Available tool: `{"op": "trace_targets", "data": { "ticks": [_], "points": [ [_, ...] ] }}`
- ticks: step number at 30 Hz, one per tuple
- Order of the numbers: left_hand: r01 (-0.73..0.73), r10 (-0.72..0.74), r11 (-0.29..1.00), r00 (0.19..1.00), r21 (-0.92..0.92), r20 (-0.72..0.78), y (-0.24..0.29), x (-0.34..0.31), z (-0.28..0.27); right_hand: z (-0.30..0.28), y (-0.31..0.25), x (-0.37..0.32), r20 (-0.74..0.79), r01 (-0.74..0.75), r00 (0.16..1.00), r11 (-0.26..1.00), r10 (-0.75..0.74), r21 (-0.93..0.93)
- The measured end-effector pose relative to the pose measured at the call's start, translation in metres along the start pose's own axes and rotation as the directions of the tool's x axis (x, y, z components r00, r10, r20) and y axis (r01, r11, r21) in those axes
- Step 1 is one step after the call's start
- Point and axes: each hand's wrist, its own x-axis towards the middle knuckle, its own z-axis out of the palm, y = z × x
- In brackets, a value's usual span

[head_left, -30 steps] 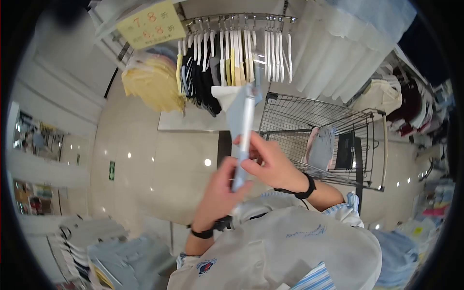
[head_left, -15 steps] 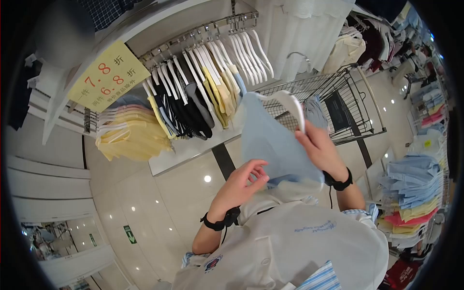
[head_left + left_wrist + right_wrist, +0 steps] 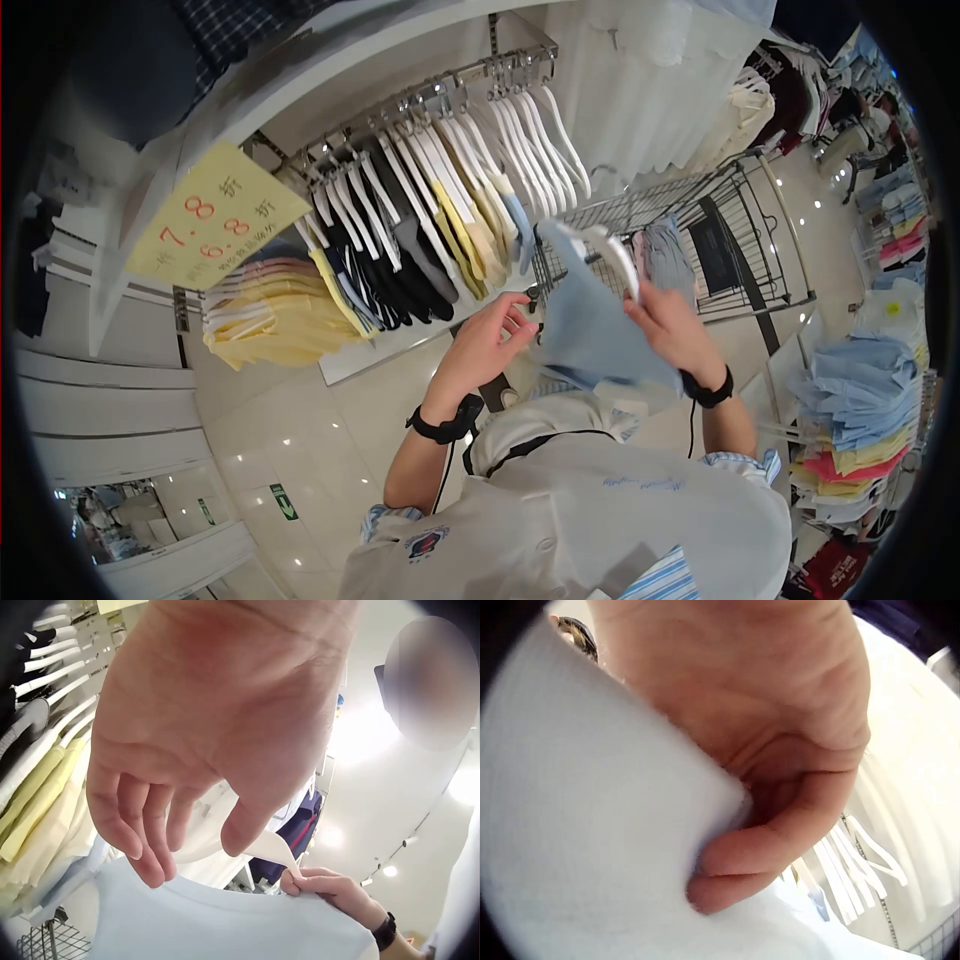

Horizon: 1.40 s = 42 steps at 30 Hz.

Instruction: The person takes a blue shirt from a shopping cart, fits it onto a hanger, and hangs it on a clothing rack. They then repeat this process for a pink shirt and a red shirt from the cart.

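Note:
A light blue top (image 3: 590,320) hangs on a white hanger (image 3: 618,262) in front of the person's chest. My right hand (image 3: 678,332) grips the hanger's end together with the top's shoulder. In the right wrist view, its curled fingers (image 3: 772,847) press into the pale cloth. My left hand (image 3: 482,348) is off to the left of the top, apart from it, with loosely bent fingers and nothing in them. From the left wrist view, the top's neckline (image 3: 225,900) runs below that hand. Both wrists wear black bands.
A wall rail (image 3: 430,90) carries clothes on white hangers, with yellow tops (image 3: 270,325) at its left end. A yellow price sign (image 3: 215,215) juts out nearby. Behind the top stands a wire shopping cart (image 3: 790,270) with folded clothes (image 3: 668,255) inside. Stacked shirts (image 3: 860,390) line the right side.
Both hands were at the top, seen edge-on, a second ago. It has since turned to face the camera; the left hand has let go and moved left, while the right hand holds the hanger.

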Motion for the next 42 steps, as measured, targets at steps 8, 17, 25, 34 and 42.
{"op": "trace_targets", "data": {
  "ticks": [8, 17, 25, 34, 42],
  "points": [
    [0.032, -0.028, 0.932, 0.999, 0.360, -0.017, -0.006, 0.120, -0.030, 0.048, 0.039, 0.077, 0.034, 0.077, 0.996, 0.997, -0.077, -0.006],
    [0.072, -0.072, 0.964, 0.997, 0.255, -0.009, -0.021, 0.115, -0.076, 0.078, 0.025, 0.174, -0.058, 0.200, 0.978, 0.979, -0.199, 0.028],
    [0.114, -0.107, 0.989, 0.991, 0.095, -0.083, -0.059, 0.044, -0.126, 0.083, 0.015, 0.272, -0.237, 0.305, 0.925, 0.952, -0.296, 0.000],
    [0.177, -0.176, 0.984, 0.977, -0.002, -0.122, -0.089, -0.014, -0.143, 0.104, 0.015, 0.335, -0.211, 0.233, 0.947, 0.970, -0.243, -0.070],
    [0.199, -0.200, 0.980, 0.976, -0.024, -0.085, -0.089, -0.018, -0.138, 0.131, 0.026, 0.316, -0.270, 0.095, 0.953, 0.980, -0.140, -0.173]
  ]
}}
